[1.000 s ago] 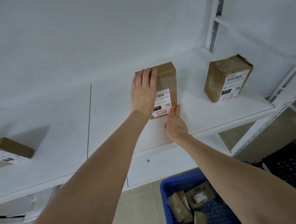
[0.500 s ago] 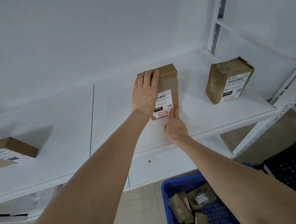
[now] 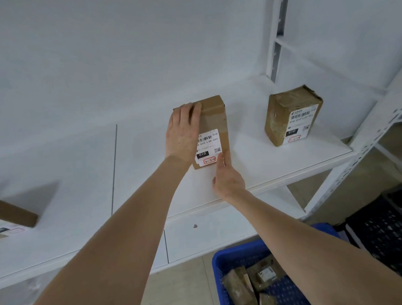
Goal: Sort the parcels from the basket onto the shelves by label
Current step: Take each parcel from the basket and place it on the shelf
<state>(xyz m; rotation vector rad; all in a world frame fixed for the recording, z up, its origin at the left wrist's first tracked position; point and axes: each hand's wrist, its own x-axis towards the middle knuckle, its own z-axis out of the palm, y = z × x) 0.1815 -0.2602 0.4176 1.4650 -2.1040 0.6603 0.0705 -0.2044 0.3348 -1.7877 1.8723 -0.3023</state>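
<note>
A brown cardboard parcel with a white label marked 010 lies flat on the white shelf. My left hand lies flat on its left half, fingers straight and reaching its far edge. My right hand touches the parcel's near right corner with straight fingertips. A second, tape-wrapped parcel with a similar 010 label stands further right on the same shelf. Below, the blue basket holds several more brown parcels.
A third box sits at the left edge of the shelf. A white upright post and a slotted frame rail bound the shelf on the right. A black crate stands on the floor to the right of the basket.
The parcel has been slid slightly further back on the shelf under both hands. My right fingertips have closed in on its near right corner.
</note>
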